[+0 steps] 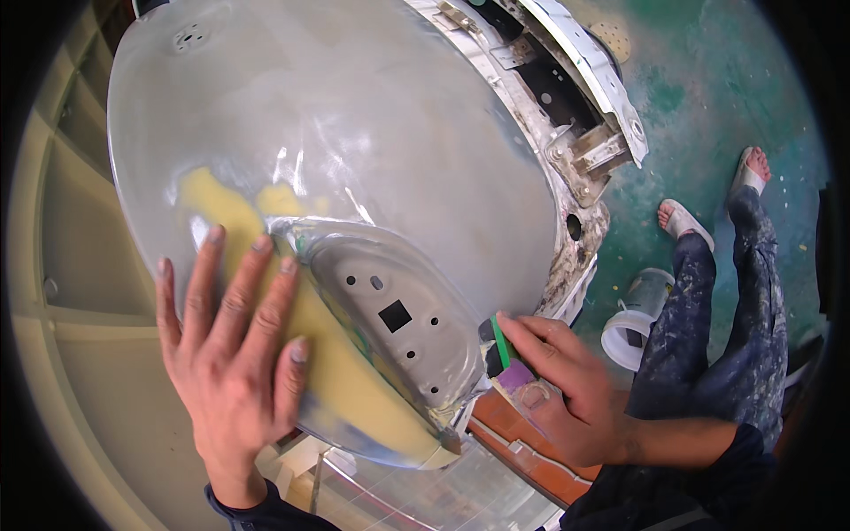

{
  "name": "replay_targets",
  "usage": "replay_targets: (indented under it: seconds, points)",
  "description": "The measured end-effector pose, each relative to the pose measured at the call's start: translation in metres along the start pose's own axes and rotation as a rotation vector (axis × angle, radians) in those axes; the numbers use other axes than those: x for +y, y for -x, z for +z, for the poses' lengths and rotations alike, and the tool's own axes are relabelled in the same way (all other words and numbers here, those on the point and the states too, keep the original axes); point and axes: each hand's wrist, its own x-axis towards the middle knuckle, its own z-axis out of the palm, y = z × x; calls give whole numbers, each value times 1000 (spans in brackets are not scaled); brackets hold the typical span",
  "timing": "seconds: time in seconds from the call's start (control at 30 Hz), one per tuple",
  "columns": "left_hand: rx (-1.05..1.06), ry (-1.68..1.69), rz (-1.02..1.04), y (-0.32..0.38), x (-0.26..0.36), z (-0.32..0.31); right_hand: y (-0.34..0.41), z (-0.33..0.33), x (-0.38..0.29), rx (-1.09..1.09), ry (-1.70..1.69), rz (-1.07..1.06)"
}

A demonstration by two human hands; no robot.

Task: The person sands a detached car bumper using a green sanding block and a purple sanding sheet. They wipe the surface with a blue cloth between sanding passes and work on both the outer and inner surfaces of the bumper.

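Observation:
My left hand [232, 345] lies with spread fingers on a grey car body panel [425, 133], over a smoothed patch of yellow body filler [345, 378]. More thin filler shows past the fingertips. Beside the filler is a recessed lamp housing [395, 285] with a square hole and several small round holes. Between the thumb and fingers of my right hand [564, 391] is a sanding block [499, 348], dark and green, with purple abrasive paper folded around it. The block is close to the lower right end of the recess; whether it touches the panel I cannot tell.
Right of the panel is an exposed metal edge [578, 245] with brackets. A white bucket [631, 338] lies tipped on the green floor [704, 86] near my paint-spotted trouser legs [757, 318]. A beige ribbed structure [86, 279] runs along the left.

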Motion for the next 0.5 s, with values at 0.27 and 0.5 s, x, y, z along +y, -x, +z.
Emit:
replay_targets:
  seconds: [0.27, 0.5]
  points:
    - [570, 379, -217, 5, -59, 66, -13, 56, -17, 129, -123, -105]
    - [741, 583, -262, 17, -66, 92, -53, 99, -33, 224, -150, -190]
